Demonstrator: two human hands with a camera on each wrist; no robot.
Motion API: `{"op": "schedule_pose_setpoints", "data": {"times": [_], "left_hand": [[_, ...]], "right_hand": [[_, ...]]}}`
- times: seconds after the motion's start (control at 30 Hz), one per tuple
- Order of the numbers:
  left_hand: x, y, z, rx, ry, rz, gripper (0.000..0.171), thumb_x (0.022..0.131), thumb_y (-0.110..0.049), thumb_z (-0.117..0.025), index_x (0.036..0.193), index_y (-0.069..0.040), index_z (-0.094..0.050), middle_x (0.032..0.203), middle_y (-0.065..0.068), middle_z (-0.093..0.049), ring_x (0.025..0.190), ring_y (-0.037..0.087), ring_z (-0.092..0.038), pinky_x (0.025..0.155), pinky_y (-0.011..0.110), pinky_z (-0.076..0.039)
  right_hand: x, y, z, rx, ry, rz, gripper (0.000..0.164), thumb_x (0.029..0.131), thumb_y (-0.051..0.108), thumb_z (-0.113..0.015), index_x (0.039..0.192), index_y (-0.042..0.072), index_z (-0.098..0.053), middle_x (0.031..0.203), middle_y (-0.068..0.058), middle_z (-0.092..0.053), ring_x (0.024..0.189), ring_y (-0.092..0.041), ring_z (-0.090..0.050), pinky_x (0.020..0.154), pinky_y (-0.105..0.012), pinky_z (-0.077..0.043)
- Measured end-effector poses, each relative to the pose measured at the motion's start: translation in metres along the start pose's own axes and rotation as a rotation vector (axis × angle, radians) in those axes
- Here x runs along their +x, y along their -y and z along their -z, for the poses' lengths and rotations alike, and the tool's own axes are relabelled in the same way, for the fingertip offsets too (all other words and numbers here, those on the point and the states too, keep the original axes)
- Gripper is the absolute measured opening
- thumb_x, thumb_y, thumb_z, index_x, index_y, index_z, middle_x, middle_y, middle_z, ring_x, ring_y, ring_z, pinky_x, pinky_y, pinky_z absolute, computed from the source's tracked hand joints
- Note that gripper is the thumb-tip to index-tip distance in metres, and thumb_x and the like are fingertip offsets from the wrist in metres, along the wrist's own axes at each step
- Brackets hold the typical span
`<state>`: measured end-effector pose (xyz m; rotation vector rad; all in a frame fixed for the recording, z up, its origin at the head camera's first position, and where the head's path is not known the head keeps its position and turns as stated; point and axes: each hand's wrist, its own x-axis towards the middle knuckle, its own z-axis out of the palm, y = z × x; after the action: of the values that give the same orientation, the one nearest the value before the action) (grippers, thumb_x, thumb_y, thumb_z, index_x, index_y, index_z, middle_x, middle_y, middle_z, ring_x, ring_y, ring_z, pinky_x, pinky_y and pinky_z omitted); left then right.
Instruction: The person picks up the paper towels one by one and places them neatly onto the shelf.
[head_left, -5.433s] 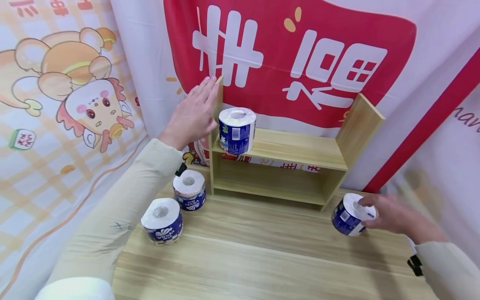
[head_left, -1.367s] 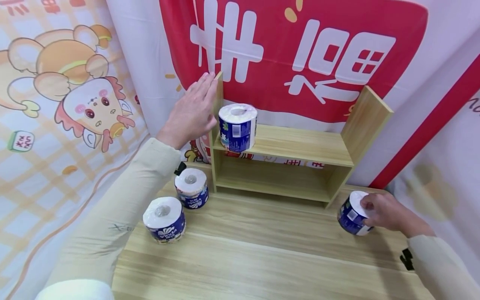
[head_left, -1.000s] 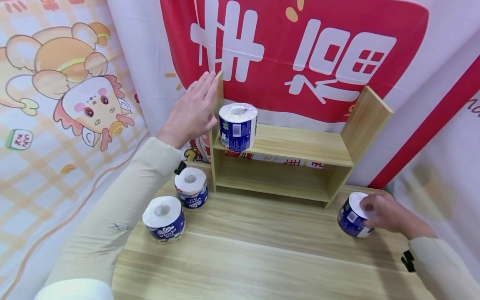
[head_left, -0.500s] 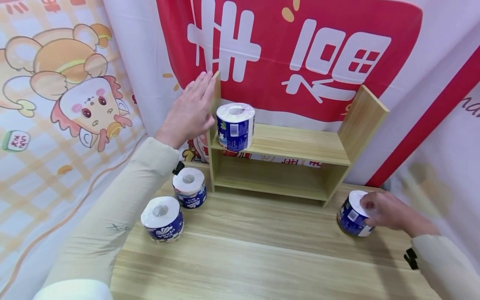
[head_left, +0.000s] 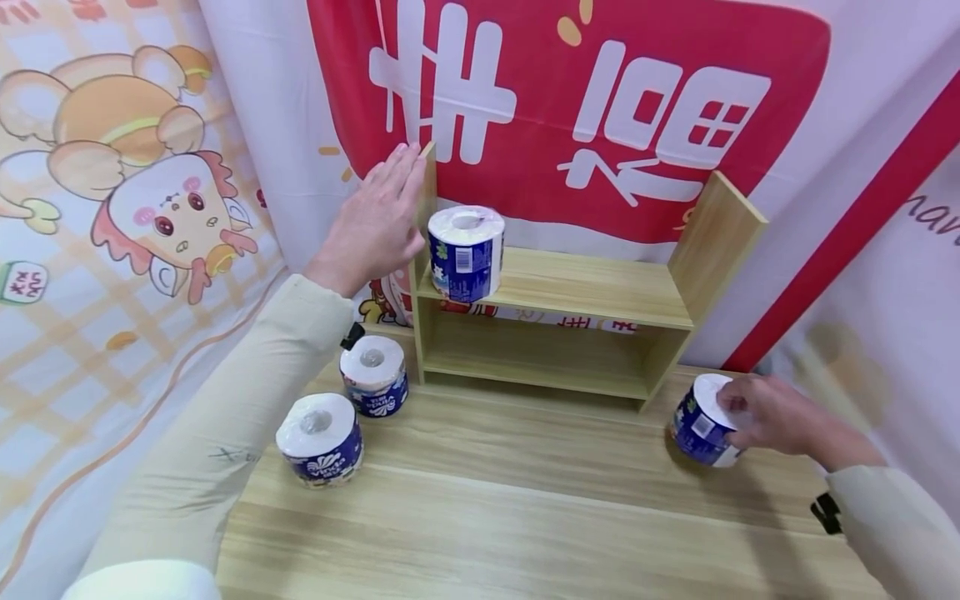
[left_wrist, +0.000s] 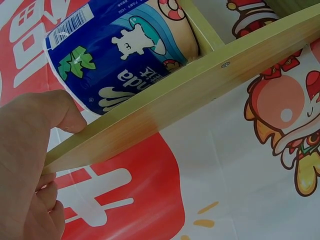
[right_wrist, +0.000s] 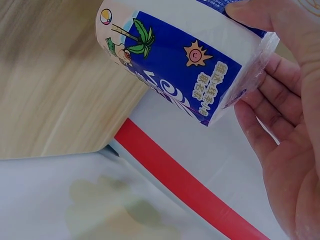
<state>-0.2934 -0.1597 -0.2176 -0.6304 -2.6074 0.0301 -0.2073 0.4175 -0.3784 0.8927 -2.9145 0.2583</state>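
In the head view my left hand (head_left: pixel 375 221) holds the upright left panel (head_left: pixel 427 187) of a small wooden shelf (head_left: pixel 592 287). The left wrist view shows the thumb on the panel's inner side and curled fingers at its other side. A blue-and-white toilet roll (head_left: pixel 467 258) stands on the upper board beside this hand. At the right, my right hand (head_left: pixel 776 421) grips another toilet roll (head_left: pixel 701 429) from above. Its thumb lies on the printed wrapper and its fingers are at the white end, as the right wrist view (right_wrist: pixel 175 55) shows.
Two more toilet rolls, one nearer (head_left: pixel 318 454) and one farther (head_left: pixel 372 379), stand on the wooden table (head_left: pixel 525 517) left of the shelf. The shelf's right panel (head_left: pixel 716 242) rises at its other end. Printed cloth (head_left: pixel 570 108) hangs close behind.
Since the oldest frame, the right fingers have drawn in on the roll's white top. The left hand stays at the panel. In the last second, the view shifts slightly.
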Motion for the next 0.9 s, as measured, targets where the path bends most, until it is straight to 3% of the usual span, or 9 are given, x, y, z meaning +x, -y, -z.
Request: {"op": "schedule_pose_setpoints", "data": {"times": [0.33,0.57,0.9], "left_hand": [[-0.001,0.002,-0.001,0.003,-0.002,-0.009,0.087,0.101,-0.021,-0.057,0.169,0.001,-0.006,0.178,0.019,-0.009,0.167,0.035,-0.009,0.136,0.05,-0.015],[-0.001,0.002,-0.001,0.001,-0.01,-0.014,0.086,0.101,-0.02,-0.056,0.168,0.002,-0.008,0.178,0.019,-0.01,0.167,0.035,-0.009,0.136,0.05,-0.015],[-0.001,0.001,-0.001,0.007,-0.013,-0.007,0.087,0.101,-0.021,-0.058,0.168,0.001,-0.008,0.178,0.019,-0.01,0.167,0.035,-0.009,0.136,0.05,-0.016]], "right_hand": [[0.002,0.01,0.009,-0.004,0.007,0.011,0.041,0.062,0.021,-0.098,0.086,0.021,-0.065,0.083,0.013,-0.063,0.075,0.0,-0.053,0.063,-0.023,-0.05],[-0.001,0.011,0.01,-0.027,-0.031,0.062,0.043,0.058,0.022,-0.099,0.085,0.022,-0.066,0.082,0.015,-0.063,0.074,0.003,-0.053,0.061,-0.022,-0.049],[-0.005,0.023,0.019,-0.019,-0.011,0.045,0.042,0.061,0.021,-0.098,0.087,0.022,-0.066,0.085,0.014,-0.063,0.077,0.002,-0.053,0.062,-0.021,-0.049]]}}
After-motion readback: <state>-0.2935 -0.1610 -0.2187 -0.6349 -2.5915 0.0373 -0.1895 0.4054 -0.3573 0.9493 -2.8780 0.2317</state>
